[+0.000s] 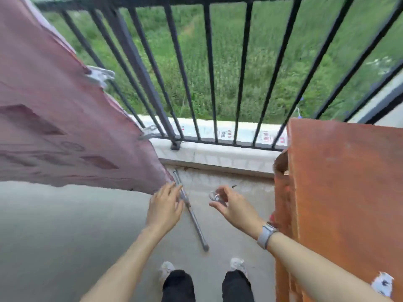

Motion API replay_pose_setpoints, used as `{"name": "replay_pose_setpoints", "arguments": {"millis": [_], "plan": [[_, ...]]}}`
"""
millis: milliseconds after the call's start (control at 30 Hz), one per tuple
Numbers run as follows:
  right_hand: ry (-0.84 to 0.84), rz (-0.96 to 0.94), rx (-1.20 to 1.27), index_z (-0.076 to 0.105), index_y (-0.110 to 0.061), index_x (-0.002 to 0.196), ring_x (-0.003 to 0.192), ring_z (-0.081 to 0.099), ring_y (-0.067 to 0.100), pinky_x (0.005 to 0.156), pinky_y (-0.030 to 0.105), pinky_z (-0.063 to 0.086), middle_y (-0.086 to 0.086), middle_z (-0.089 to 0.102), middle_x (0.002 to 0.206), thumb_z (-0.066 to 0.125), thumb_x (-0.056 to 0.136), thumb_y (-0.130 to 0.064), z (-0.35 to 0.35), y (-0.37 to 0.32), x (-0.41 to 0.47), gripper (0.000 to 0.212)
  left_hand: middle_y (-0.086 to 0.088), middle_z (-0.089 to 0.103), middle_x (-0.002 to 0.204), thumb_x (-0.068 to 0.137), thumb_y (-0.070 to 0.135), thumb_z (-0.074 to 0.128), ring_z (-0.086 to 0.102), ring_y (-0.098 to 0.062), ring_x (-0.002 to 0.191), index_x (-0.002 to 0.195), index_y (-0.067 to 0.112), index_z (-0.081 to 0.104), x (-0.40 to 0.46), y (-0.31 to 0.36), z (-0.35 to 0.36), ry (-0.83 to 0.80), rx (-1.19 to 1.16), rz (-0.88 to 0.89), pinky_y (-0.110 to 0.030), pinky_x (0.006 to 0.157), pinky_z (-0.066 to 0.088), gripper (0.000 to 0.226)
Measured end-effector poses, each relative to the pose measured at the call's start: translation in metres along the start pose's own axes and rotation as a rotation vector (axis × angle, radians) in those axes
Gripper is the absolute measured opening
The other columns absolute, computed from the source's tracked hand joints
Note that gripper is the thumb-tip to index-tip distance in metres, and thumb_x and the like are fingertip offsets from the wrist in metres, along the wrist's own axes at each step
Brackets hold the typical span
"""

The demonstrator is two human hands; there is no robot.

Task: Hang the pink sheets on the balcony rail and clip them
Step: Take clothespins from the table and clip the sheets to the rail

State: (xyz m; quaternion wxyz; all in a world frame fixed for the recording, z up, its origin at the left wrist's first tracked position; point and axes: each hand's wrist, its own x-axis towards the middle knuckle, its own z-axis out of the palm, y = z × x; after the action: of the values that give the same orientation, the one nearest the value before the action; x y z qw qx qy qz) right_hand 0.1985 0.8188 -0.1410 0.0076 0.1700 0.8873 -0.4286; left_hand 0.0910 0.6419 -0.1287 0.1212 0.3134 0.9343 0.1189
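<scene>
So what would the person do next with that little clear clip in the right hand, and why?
Probably catch the loose lower corner of the pink sheet with the left hand, then bring over the small clear clip pinched in the right hand. Two pale clips already sit on the sheet's edge by the black metal rail, while the corner beside the left fingers hangs free.

The sheet (65,118) hangs on the rail (209,68) at left – a table (344,192) stands right. Between them a rod (194,216) lies on the floor (65,236)
</scene>
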Motion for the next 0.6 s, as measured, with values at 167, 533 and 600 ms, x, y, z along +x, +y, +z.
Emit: {"name": "replay_pose_setpoints", "arguments": {"millis": [167,533,600], "plan": [[-0.111,-0.304,-0.035,0.048,-0.019,0.124,0.098,0.057,0.019,0.081,0.026,0.041,0.0,0.059,0.11,0.061,0.083,-0.037,0.077,-0.135,0.066,0.046,-0.007,0.05,0.133,0.088,0.021,0.052,0.045,-0.026,0.122,0.128,0.012,0.049,-0.042,-0.125,-0.068,0.239,-0.008,-0.287,-0.036,0.099,0.036,0.042],[-0.422,-0.569,0.051,0.052,-0.014,0.11,0.083,0.051,0.007,0.066,0.018,0.032,-0.007,0.056,0.092,0.066,0.081,-0.032,0.334,-0.459,0.152,0.036,-0.014,0.051,0.13,0.082,0.028,0.046,0.045,-0.034,0.122,0.126,0.009,0.051,-0.197,-0.465,-0.224,0.636,-0.116,-0.768,-0.047,0.1,0.035,0.048],[-0.469,-0.62,0.064,0.051,-0.019,0.101,0.078,0.051,0.007,0.066,0.02,0.033,-0.012,0.056,0.084,0.065,0.081,-0.033,0.375,-0.509,0.162,0.028,-0.016,0.053,0.127,0.083,0.023,0.052,0.047,-0.035,0.119,0.125,0.007,0.052,-0.225,-0.51,-0.251,0.689,-0.117,-0.856,-0.047,0.098,0.037,0.045]]}}
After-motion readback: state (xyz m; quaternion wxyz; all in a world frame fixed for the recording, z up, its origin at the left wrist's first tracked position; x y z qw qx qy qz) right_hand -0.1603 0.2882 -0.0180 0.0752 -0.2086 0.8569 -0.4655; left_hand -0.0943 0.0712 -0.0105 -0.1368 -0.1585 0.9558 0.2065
